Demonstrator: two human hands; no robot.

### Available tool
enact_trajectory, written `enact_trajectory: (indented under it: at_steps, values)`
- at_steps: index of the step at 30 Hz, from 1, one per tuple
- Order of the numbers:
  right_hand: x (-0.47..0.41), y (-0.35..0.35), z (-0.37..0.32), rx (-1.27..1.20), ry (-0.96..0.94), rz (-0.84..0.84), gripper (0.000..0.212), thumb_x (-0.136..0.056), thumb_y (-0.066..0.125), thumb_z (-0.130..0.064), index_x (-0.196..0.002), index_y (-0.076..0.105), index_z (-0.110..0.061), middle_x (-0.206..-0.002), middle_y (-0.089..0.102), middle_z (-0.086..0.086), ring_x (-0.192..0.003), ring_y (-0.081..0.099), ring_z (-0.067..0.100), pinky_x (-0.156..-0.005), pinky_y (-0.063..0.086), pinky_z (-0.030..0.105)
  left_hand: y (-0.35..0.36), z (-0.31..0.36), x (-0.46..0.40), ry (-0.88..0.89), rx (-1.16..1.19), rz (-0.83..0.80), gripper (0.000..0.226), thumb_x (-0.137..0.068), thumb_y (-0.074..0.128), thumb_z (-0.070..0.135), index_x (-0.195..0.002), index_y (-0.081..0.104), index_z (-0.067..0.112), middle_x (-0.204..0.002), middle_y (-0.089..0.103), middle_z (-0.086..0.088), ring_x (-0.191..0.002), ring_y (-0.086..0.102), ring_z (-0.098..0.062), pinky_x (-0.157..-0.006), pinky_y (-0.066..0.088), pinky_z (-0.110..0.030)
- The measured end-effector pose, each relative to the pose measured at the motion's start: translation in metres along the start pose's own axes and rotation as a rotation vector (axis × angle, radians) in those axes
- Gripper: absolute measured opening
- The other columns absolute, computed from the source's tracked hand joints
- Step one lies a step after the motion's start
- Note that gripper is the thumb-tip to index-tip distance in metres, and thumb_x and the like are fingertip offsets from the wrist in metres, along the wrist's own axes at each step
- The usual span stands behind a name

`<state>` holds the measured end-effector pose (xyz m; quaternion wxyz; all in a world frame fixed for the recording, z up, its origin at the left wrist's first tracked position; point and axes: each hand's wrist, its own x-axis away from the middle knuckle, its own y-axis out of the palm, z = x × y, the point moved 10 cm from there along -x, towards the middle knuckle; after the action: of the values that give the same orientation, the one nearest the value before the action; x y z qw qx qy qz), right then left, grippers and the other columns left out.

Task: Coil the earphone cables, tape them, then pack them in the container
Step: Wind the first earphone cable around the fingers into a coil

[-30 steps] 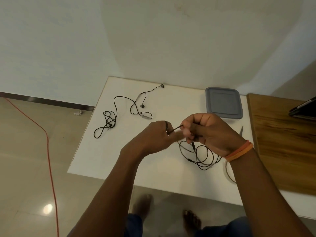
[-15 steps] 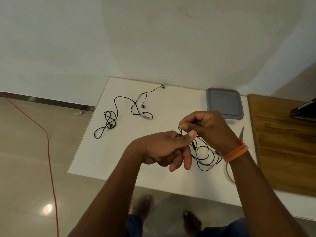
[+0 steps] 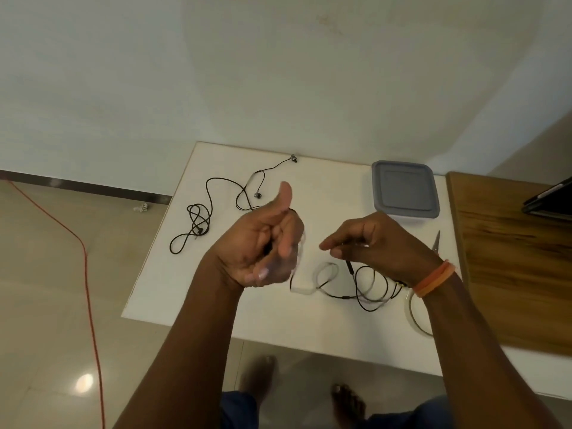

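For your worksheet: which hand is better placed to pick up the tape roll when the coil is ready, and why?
The right hand: the tape roll lies by its wrist, while the left hand grips the earphone cable.

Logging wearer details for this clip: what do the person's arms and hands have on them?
Both forearms are bare, with no sleeves in view, and neither the left hand nor the right hand wears a glove. The right wrist carries orange bands, apparently two stacked together. The left wrist shows no band or watch. No rings can be made out; the fingers are partly blurred.
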<state>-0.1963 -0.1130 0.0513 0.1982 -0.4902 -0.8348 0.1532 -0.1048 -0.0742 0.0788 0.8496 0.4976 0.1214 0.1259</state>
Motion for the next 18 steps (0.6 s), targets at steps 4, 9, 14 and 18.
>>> enact_trajectory:
  at_steps: [4,9,14,18]
  values:
    - [-0.005,-0.004,0.001,-0.193,0.067,0.146,0.023,-0.091,0.060,-0.006,-0.104,0.073,-0.020,-0.099,0.074,-0.005,-0.096,0.066,0.010,-0.091,0.053,0.031,-0.008,0.005,0.004,0.011,-0.006,0.058,0.071,-0.101,0.028,0.051,-0.073,0.066,-0.002,-0.045,0.061,-0.010,-0.026,0.028,-0.017,-0.034,0.026,-0.014]
    - [-0.013,0.020,-0.020,-0.662,0.032,0.119,0.047,-0.087,0.057,-0.024,-0.131,0.053,-0.009,-0.126,0.063,0.013,-0.120,0.058,0.018,-0.101,0.047,0.030,-0.011,-0.005,-0.002,-0.031,0.127,0.068,0.076,-0.101,0.019,0.053,-0.070,0.062,-0.001,-0.039,0.051,-0.010,-0.029,0.032,-0.015,-0.038,0.031,-0.015]
    - [-0.015,0.035,-0.028,-0.576,-0.006,0.111,0.029,-0.095,0.056,-0.011,-0.123,0.060,-0.005,-0.110,0.067,0.021,-0.098,0.065,0.020,-0.090,0.051,0.029,-0.006,-0.003,0.000,-0.031,0.169,0.053,0.073,-0.101,0.024,0.053,-0.067,0.059,-0.002,-0.038,0.035,-0.008,-0.025,0.018,-0.012,-0.033,0.015,-0.014]
    - [-0.012,0.025,-0.022,-0.563,0.038,0.123,0.017,-0.096,0.055,-0.013,-0.102,0.069,-0.004,-0.073,0.063,0.002,-0.067,0.051,0.019,-0.064,0.045,0.029,-0.011,-0.005,-0.003,-0.029,0.146,0.072,0.073,-0.101,0.024,0.053,-0.069,0.060,-0.001,-0.038,0.041,-0.009,-0.025,0.024,-0.012,-0.033,0.016,-0.013]
